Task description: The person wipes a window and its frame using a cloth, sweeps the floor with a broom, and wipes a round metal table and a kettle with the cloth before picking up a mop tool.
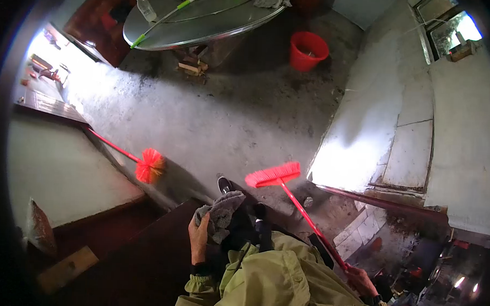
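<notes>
My left hand (198, 239) is closed on a crumpled grey cloth (219, 212), just above the dark surface at the lower left. At the lower right, my right hand (361, 281) wraps round the lower end of the red handle (312, 225) of a broom. The handle runs up and to the left, and its red bristled head (273, 174) is at the far end, near the middle of the view. A shoe (225, 184) shows just beyond the cloth.
A round table (206, 30) holds a bottle (146, 8) and a green-and-white stick. A red bucket (309, 51) stands on the floor. Wood pieces (192, 66) lie beneath the table. A round red brush (150, 166) leans at left. Clutter fills the lower right.
</notes>
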Demonstrator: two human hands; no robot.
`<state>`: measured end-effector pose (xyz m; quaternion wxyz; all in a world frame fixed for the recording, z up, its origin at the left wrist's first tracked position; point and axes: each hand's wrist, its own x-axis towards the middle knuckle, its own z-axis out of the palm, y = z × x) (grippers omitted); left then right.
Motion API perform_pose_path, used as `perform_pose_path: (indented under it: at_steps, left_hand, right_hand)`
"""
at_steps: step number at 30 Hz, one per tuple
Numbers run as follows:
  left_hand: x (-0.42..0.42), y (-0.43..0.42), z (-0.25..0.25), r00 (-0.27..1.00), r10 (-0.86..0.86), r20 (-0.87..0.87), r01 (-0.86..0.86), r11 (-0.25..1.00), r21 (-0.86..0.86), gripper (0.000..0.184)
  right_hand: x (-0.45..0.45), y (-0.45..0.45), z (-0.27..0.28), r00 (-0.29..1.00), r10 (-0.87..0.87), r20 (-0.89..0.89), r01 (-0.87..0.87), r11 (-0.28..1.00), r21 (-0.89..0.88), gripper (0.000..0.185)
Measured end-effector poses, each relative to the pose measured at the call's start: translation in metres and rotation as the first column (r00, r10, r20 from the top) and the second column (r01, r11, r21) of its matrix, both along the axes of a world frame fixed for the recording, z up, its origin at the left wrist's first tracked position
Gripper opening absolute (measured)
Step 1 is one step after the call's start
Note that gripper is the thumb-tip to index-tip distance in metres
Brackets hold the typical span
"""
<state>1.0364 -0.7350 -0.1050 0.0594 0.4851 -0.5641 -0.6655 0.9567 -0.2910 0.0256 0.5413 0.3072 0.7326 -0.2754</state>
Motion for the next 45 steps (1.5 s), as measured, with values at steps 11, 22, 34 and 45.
perform_pose_path:
  at_steps: [11,22,34,45]
  left_hand:
    - [-0.04,-0.099,-0.007,0.999,0.045,0.002,-0.045,0.999,-0.014,0.024]
    - [-0.097,-0.201,-0.012,0.98,-0.075,0.185,0.093,0.992,-0.088,0.032]
    - [-0.18,-0.2,-0.027,0.935,-0.315,0.161,0.336,0.934,-0.122,0.029]
    - [-0.192,-0.166,-0.021,0.894,-0.356,0.272,0.4,0.908,-0.127,0.027]
  right_hand:
    - [-0.164,-0.241,-0.187,0.887,0.225,-0.403,-0.395,0.821,-0.412,0.041]
    - [-0.188,-0.284,-0.234,0.894,-0.076,-0.442,-0.174,0.85,-0.498,0.036]
    - [-0.157,-0.175,-0.075,0.886,-0.388,-0.254,0.341,0.916,-0.209,0.042]
    - [-0.315,-0.16,-0.231,0.667,-0.602,-0.439,0.448,0.795,-0.41,0.035]
